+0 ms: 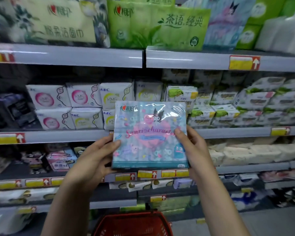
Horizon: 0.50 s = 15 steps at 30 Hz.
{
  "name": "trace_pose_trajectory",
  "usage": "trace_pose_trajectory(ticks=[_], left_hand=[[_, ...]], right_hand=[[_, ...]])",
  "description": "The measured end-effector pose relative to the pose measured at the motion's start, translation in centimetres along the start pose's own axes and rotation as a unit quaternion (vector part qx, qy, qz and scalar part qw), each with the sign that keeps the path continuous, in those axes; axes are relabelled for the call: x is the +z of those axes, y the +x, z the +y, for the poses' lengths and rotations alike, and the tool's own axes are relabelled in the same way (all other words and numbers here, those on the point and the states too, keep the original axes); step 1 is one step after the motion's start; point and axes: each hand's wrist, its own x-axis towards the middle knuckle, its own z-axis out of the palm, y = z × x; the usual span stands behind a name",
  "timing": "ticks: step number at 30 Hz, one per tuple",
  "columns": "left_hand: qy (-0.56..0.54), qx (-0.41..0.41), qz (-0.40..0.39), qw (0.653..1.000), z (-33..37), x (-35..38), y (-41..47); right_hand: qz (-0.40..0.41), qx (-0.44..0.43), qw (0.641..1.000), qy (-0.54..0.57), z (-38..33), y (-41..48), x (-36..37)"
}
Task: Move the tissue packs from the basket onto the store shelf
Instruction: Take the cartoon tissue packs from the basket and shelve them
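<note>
A flat, glossy teal plastic-wrapped tissue pack with cartoon print (pixel 150 135) is held upright, long axis vertical, face toward the camera. The left hand (pixel 95 157) clamps its 9 o'clock edge, the right hand (pixel 192 147) its 3 o'clock edge. Stocked grey metal shelves (pixel 75 56) crowd behind; a red plastic mesh basket (pixel 133 223) sits at 6 o'clock, well apart.

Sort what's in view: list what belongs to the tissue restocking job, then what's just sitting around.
Job: cartoon tissue pack, left hand, right hand, red basket, matching blue packs on top shelf.

Not involved: green tissue bundle, ABC pad packs, price tags.
</note>
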Motion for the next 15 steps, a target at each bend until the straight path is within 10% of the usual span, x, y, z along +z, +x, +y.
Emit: trace_pose_trajectory(ticks=[15], left_hand=[[0.012,0.024,-0.01,1.0,2.7,1.4,-1.0]], right_hand=[[-0.026,-0.012,1.0,-0.003,-3.3,-0.1,0.4]])
